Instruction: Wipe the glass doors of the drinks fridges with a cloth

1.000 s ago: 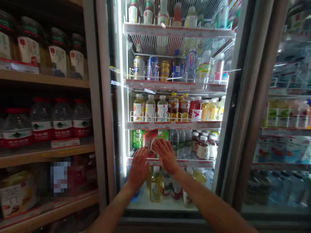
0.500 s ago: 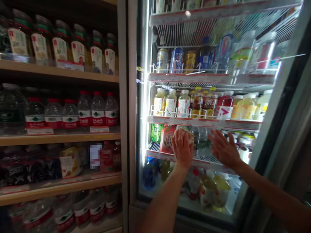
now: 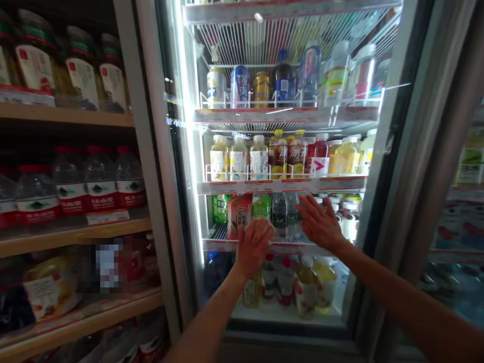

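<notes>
A lit drinks fridge with a glass door (image 3: 282, 121) stands in front of me, light streaks showing on the glass. My left hand (image 3: 252, 248) is closed over a pale crumpled cloth (image 3: 269, 228) at the glass, in front of the fourth shelf's front rail. Most of the cloth is hidden under the fingers. Behind it show a red-labelled bottle (image 3: 239, 214) and a green bottle (image 3: 260, 205). To the right, my right hand (image 3: 321, 222) is open with fingers spread, holding nothing, and appears to lie against the glass beside dark-labelled clear bottles (image 3: 280, 214).
Wooden shelves (image 3: 75, 232) with red-capped water bottles (image 3: 72, 181) and tea bottles (image 3: 36, 60) stand at the left. Along the fridge's right side runs a metal frame (image 3: 427, 166). Another glass-fronted unit (image 3: 463, 222) is at the far right.
The view has swung right, so the fridge sits further left in it. My left hand has slid down and slightly left with the cloth, uncovering the green bottle. My right hand remains open.
</notes>
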`<act>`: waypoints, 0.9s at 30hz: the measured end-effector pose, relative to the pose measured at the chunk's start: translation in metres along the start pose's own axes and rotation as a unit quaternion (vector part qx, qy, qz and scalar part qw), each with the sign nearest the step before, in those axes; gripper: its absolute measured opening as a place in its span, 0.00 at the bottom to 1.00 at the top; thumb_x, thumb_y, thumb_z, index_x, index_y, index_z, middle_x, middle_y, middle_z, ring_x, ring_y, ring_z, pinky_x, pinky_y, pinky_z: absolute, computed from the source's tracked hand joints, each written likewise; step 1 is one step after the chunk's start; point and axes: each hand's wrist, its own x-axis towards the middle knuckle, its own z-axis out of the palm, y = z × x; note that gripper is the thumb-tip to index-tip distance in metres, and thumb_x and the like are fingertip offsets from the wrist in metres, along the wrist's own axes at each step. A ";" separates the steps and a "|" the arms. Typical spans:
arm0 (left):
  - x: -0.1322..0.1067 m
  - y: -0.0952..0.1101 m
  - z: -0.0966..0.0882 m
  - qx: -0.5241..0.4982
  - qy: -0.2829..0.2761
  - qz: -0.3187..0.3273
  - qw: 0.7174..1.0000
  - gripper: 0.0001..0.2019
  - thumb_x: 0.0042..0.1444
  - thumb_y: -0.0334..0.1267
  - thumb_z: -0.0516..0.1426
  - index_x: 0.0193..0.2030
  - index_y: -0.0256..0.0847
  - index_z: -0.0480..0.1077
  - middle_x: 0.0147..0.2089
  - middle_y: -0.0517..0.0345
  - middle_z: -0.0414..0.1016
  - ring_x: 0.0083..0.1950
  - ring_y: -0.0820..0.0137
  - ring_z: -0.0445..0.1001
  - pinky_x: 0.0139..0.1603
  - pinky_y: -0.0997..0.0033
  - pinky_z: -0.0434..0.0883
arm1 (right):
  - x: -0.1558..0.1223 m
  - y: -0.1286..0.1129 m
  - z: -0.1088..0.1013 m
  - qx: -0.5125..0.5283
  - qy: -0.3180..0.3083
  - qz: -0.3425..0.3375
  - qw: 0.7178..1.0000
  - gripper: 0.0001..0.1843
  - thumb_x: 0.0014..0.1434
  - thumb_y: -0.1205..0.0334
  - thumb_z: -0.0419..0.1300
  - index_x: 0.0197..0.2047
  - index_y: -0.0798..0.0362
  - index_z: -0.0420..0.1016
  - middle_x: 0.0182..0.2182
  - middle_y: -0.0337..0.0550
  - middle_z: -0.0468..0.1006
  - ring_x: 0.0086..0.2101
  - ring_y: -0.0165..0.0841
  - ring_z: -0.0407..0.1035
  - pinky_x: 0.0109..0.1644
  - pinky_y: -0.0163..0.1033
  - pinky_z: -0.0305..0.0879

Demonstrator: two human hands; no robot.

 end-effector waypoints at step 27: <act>-0.031 -0.032 -0.020 0.008 -0.036 0.000 0.999 0.28 0.59 0.33 0.50 0.65 0.53 0.50 0.68 0.56 0.47 0.70 0.62 0.41 0.68 0.48 0.40 | -0.001 0.000 0.002 -0.014 -0.013 0.007 1.000 0.28 0.62 0.63 0.47 0.65 0.49 0.50 0.62 0.46 0.59 0.63 0.34 0.47 0.67 0.54 0.31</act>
